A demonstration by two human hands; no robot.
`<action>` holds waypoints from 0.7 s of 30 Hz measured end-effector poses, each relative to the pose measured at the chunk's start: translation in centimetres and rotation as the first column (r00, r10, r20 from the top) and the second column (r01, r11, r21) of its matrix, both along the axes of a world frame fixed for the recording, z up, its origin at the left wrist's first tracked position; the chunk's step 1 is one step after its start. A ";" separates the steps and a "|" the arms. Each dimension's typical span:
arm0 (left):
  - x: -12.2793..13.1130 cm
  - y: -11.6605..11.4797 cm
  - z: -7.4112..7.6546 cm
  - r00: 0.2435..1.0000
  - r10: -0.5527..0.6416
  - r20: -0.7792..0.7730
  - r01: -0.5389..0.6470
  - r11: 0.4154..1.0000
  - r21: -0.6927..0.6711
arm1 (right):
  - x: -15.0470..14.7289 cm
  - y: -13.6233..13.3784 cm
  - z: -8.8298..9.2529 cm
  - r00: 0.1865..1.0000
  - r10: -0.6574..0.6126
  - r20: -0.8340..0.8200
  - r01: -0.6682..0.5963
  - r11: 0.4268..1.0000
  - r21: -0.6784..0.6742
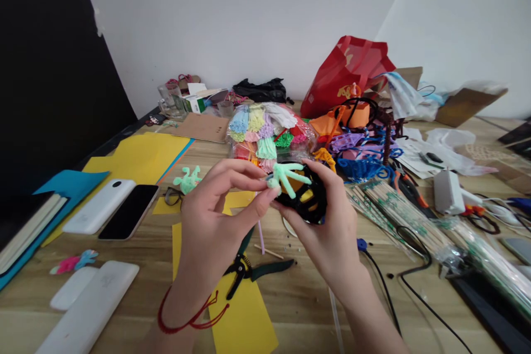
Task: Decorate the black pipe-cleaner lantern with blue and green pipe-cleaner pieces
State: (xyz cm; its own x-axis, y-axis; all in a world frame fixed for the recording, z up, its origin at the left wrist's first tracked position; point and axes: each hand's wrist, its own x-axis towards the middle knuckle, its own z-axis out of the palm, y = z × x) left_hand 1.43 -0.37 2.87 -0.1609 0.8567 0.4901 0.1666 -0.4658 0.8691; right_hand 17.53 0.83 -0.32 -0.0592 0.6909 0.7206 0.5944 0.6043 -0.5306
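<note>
Between the thumb and fingers of my left hand point(222, 213) is a mint-green pipe-cleaner piece point(288, 178), its several prongs spread like a little claw. My right hand point(326, 232) is wrapped round a black openwork ball point(317, 199); yellow shows through its gaps. The green prongs lie in front of the ball, and I cannot tell whether the two are joined. Another mint-green pipe-cleaner shape point(187, 178) rests on the table beyond my left hand. Below my hands, dark-handled pruning shears point(244, 271) lie partly over a yellow sheet point(249, 315).
A bag of coloured pipe cleaners point(265, 130) stands behind my hands. To the right are orange and purple pieces point(348, 141), bundled sticks point(402, 221), pliers point(409, 188) and cables. Phones point(129, 213), a white power bank point(89, 310) and yellow paper point(133, 157) lie left.
</note>
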 end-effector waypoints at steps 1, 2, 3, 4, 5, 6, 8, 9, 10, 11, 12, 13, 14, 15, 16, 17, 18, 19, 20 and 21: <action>0.0 0.0 0.1 1.000 0.003 0.000 -0.003 1.000 -0.006 | 0.0 0.0 0.0 1.000 0.000 0.000 0.000 1.000 -0.002; 0.0 0.0 0.1 1.000 0.006 0.000 -0.006 1.000 -0.010 | 0.0 0.0 0.0 1.000 0.000 0.001 0.000 1.000 -0.003; 0.0 0.0 0.1 1.000 0.009 0.000 -0.009 1.000 -0.014 | -0.1 0.0 0.0 1.000 0.001 0.003 -0.001 1.000 -0.003; 0.0 0.1 0.1 1.000 0.011 -0.001 -0.011 1.000 -0.018 | -0.1 -0.1 0.0 1.000 0.002 0.005 -0.002 1.000 -0.004; 0.0 0.1 0.1 1.000 0.011 -0.002 -0.011 1.000 -0.021 | -0.1 -0.2 0.0 1.000 0.001 0.007 -0.001 1.000 -0.007; 0.0 0.1 0.0 1.000 0.010 -0.002 -0.010 1.000 -0.023 | -0.1 -0.3 0.0 1.000 0.000 0.008 0.000 1.000 -0.012; 0.0 0.2 0.0 1.000 0.003 -0.005 -0.003 1.000 -0.025 | -0.2 -0.4 0.0 1.000 0.001 0.008 -0.001 1.000 -0.028; 0.0 0.2 -0.1 1.000 -0.004 -0.005 0.004 1.000 -0.028 | -0.2 -0.5 0.0 1.000 0.003 0.009 -0.003 1.000 -0.031; 0.0 0.2 -0.1 1.000 -0.011 -0.002 0.011 0.999 -0.033 | -0.2 -0.5 -0.1 1.000 0.007 0.008 -0.006 1.000 -0.030; 0.0 0.2 -0.2 1.000 -0.018 0.005 0.018 0.999 -0.038 | -0.3 -0.6 -0.1 1.000 0.011 0.006 -0.010 1.000 -0.025; 0.0 0.2 -0.2 1.000 -0.025 0.015 0.026 0.999 -0.046 | -0.3 -0.5 -0.2 1.000 0.014 0.001 -0.014 1.000 -0.020; 0.0 0.2 -0.2 0.999 -0.033 0.028 0.035 0.998 -0.057 | -0.3 -0.5 -0.3 1.000 0.016 -0.005 -0.017 1.000 -0.015; 0.0 0.3 -0.2 0.998 -0.043 0.044 0.046 0.997 -0.068 | -0.3 -0.5 -0.4 1.000 0.019 -0.013 -0.019 1.000 -0.010; -0.1 0.3 -0.2 0.997 -0.053 0.061 0.058 0.995 -0.082 | -0.4 -0.4 -0.4 1.000 0.020 -0.021 -0.021 1.000 -0.010; -0.1 0.2 -0.2 0.995 -0.062 0.075 0.069 0.993 -0.096 | -0.5 -0.4 -0.5 0.999 0.023 -0.028 -0.023 1.000 -0.008; -0.1 0.2 -0.2 0.994 -0.067 0.086 0.077 0.991 -0.112 | -0.5 -0.3 -0.5 0.999 0.026 -0.037 -0.027 1.000 -0.008; -0.2 0.2 -0.2 0.993 -0.068 0.093 0.080 0.988 -0.129 | -0.6 -0.3 -0.5 0.998 0.031 -0.048 -0.031 0.999 -0.011; -0.2 0.2 -0.2 0.993 -0.066 0.095 0.080 0.986 -0.145 | -0.7 -0.3 -0.6 0.998 0.036 -0.058 -0.036 0.999 -0.015; -0.1 0.2 -0.2 0.994 -0.062 0.095 0.076 0.984 -0.159 | -0.7 -0.3 -0.6 0.997 0.038 -0.069 -0.039 0.999 -0.019; -0.1 0.2 -0.3 0.994 -0.059 0.093 0.074 0.983 -0.169 | -0.8 -0.3 -0.6 0.996 0.039 -0.080 -0.041 0.999 -0.022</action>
